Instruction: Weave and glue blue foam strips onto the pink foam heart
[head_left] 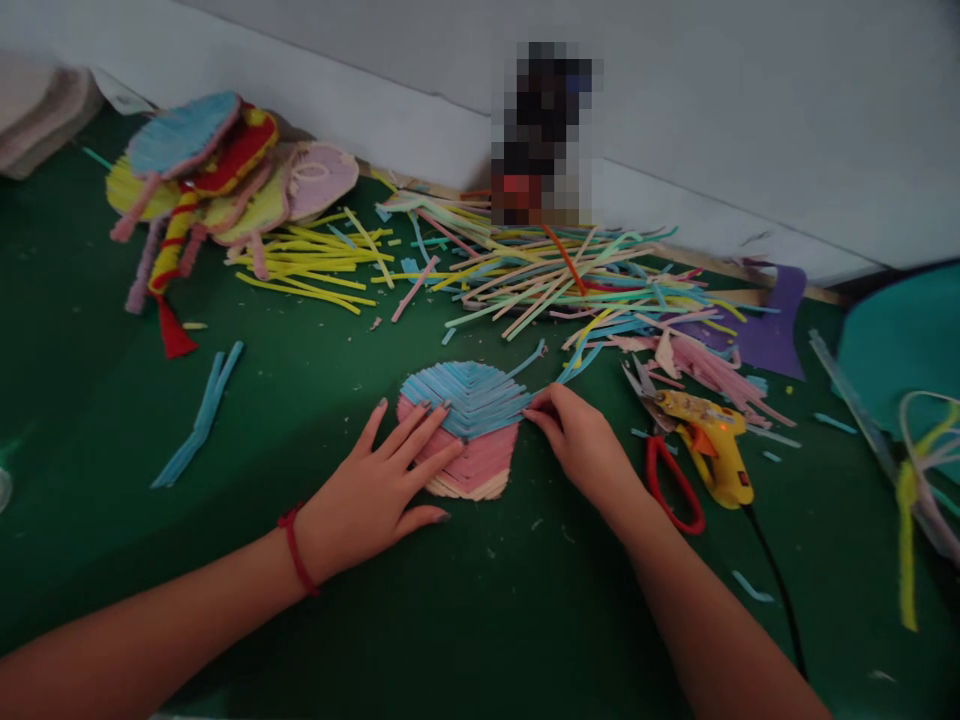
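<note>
A rounded panel (487, 455) of pipe cleaners lies flat on the green table, blue above, pink below and pale at the bottom edge, laid in a V pattern. My left hand (375, 490) rests on its left side with the fingers spread, pressing it down. At the panel's right edge my right hand (581, 435) pinches the end of a blue pipe cleaner (517, 412) between thumb and forefinger. Other blue ends stick out past the upper right edge. A yellow glue gun (712, 445) and red-handled scissors (660, 465) lie right of my right hand.
Loose pipe cleaners (555, 275) are heaped along the wall, with yellow ones (315, 265) farther left. Finished fan-shaped pieces (187, 140) are stacked at the back left. Bent blue pipe cleaners (202, 420) lie at left. The glue gun's black cord (780, 590) runs toward the front right.
</note>
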